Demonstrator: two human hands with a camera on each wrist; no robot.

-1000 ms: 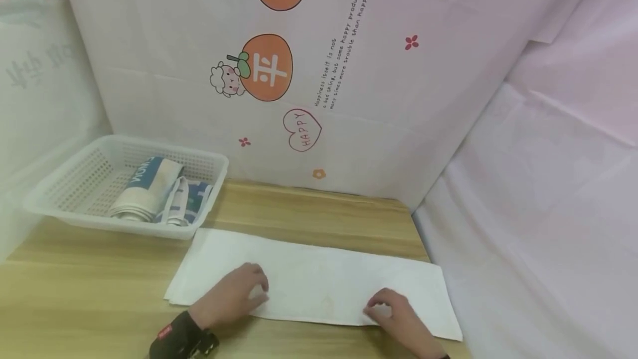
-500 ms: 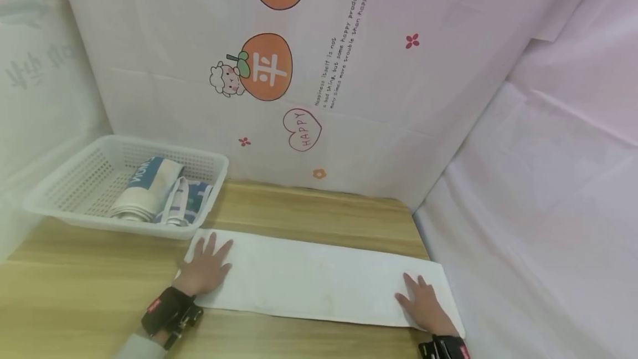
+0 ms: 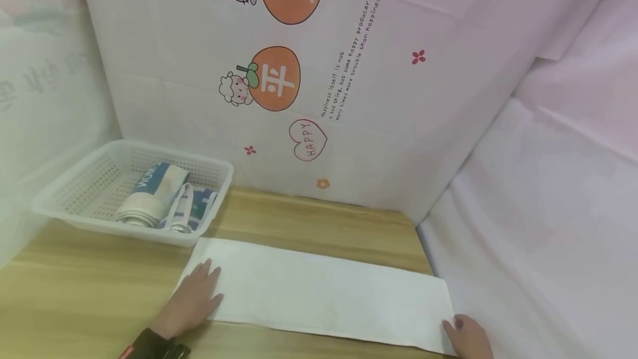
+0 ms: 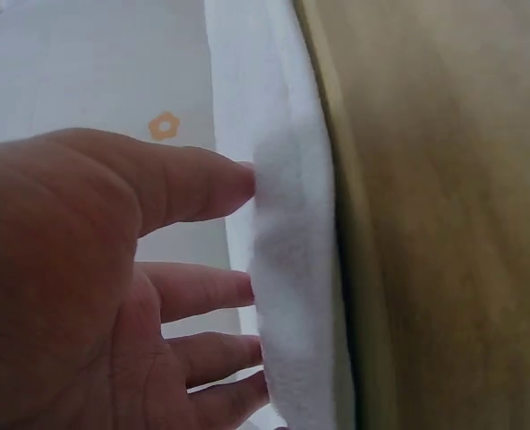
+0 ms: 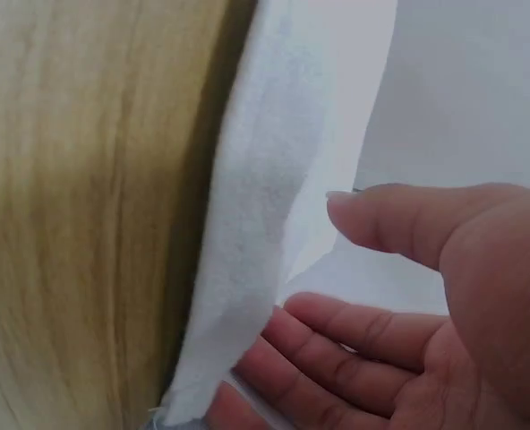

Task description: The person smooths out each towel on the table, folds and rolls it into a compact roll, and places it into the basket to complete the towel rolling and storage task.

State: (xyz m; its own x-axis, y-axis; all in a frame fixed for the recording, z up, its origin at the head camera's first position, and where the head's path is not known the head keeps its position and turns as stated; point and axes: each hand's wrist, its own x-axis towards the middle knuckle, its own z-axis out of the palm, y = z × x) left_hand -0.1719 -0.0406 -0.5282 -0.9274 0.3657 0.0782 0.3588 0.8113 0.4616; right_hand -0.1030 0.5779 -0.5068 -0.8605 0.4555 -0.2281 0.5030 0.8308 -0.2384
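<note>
A long white towel [image 3: 319, 292], folded into a strip, lies flat across the wooden table. My left hand [image 3: 188, 302] rests on its left end with the fingers spread. In the left wrist view, the fingertips [image 4: 247, 288] press on the towel [image 4: 292, 269] near its folded edge. At the opposite end is my right hand [image 3: 467, 337], thumb towards the top of the towel and fingers at the short edge. The right wrist view shows the thumb [image 5: 399, 219] apart from the fingers [image 5: 354, 349], whose tips are partly hidden by the towel's edge [image 5: 247, 224].
A white perforated basket [image 3: 117, 237] stands at the back left, close to the towel's left corner. Inside it lie a rolled towel [image 3: 154, 195] with a blue band and a folded patterned cloth [image 3: 189, 209]. Printed fabric [image 3: 349, 159] hangs behind the table [image 3: 319, 204].
Both hands moved from the towel's middle out towards its ends and flattened on it. The right hand then slid farther right to the short edge. The head view has tilted up slightly.
</note>
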